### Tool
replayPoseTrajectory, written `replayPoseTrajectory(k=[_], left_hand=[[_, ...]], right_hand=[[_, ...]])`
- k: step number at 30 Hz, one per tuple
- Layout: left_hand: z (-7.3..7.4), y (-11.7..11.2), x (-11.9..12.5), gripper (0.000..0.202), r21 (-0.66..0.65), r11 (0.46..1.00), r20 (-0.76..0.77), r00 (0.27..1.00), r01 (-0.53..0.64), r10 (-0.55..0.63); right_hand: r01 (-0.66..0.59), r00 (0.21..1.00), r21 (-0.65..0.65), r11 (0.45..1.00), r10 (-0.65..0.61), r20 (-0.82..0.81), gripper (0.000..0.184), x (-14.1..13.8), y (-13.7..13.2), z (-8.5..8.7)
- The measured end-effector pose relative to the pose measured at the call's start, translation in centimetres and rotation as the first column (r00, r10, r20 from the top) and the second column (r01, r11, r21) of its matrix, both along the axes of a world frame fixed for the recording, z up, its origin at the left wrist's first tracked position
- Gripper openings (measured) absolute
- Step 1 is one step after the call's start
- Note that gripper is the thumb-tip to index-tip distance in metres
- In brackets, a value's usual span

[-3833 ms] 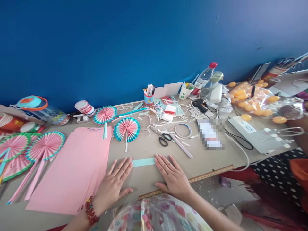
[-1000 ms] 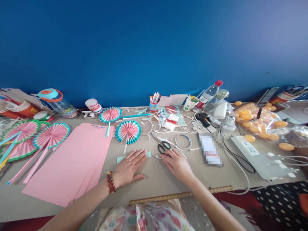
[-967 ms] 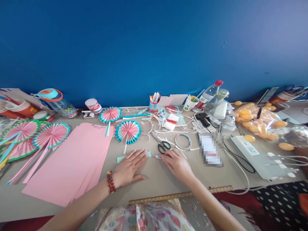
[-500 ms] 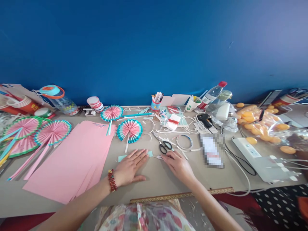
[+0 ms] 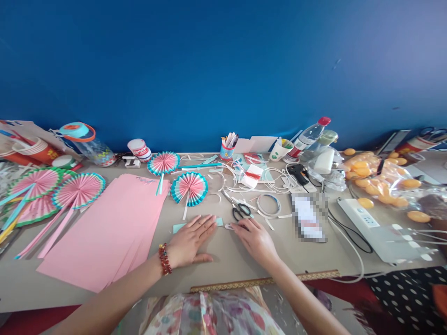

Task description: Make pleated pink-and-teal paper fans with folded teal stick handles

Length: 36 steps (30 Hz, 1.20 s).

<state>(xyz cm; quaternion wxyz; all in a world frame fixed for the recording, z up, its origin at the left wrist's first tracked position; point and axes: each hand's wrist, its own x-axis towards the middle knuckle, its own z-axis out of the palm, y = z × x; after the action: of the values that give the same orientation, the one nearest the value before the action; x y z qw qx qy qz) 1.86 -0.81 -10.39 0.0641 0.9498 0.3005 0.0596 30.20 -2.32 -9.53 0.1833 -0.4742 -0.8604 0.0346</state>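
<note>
My left hand lies flat with its fingers stretched over a light teal paper strip, pressing it to the table; the strip's ends show on both sides of the fingers. Just right of the strip, my right hand rests with curled fingers around a small, thin, pale object, mostly hidden and too small to name. Black-handled scissors lie right behind those fingers. Beyond my left hand is a round pleated pink-and-teal paper fan with a white strip as its handle.
Pink paper sheets are stacked at left, beside more fans. Behind stand a pen cup and a plastic bottle. White cords, a tape roll, a glue gun and a power strip are at right.
The right hand has shifted very slightly left with the pale object. The left hand stays flat on the strip; the whole view has moved a little.
</note>
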Motion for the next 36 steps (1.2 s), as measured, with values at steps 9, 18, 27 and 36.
replayPoseTrajectory(k=[9, 18, 27, 36], left_hand=[[-0.1, 0.0, 0.0, 0.094, 0.012, 1.000, -0.005, 1.000, -0.006, 0.006], [-0.2, -0.1, 0.0, 0.095, 0.027, 1.000, 0.008, 1.000, -0.007, 0.007], [0.7, -0.2, -0.9, 0.087, -0.008, 1.000, 0.036, 0.999, -0.028, 0.028], [0.1, -0.4, -2.5, 0.092, 0.025, 0.999, 0.017, 0.999, -0.045, 0.045]], right_hand=[[0.020, 1.000, 0.014, 1.000, -0.020, -0.020, 0.028, -1.1, -0.4, -0.1], [0.037, 0.999, 0.025, 0.999, -0.037, -0.005, 0.026, -2.0, -0.7, -0.1], [0.042, 0.998, 0.000, 0.999, -0.042, -0.055, 0.028, -2.3, -1.0, 0.0], [0.036, 0.998, 0.006, 0.999, -0.036, -0.042, 0.027, -2.7, -0.8, 0.0]])
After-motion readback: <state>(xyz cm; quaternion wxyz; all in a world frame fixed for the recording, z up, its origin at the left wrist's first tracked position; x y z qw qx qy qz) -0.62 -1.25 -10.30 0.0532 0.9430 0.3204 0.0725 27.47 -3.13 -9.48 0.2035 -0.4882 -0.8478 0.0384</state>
